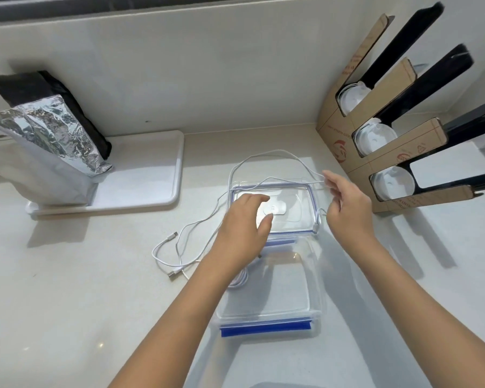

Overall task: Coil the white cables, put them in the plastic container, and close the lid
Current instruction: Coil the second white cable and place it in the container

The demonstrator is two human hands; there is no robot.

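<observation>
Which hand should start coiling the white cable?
Probably the right hand: it already pinches the white cable beside the lid. The left hand hovers open over the lid, holding nothing, so it can gather loops.
</observation>
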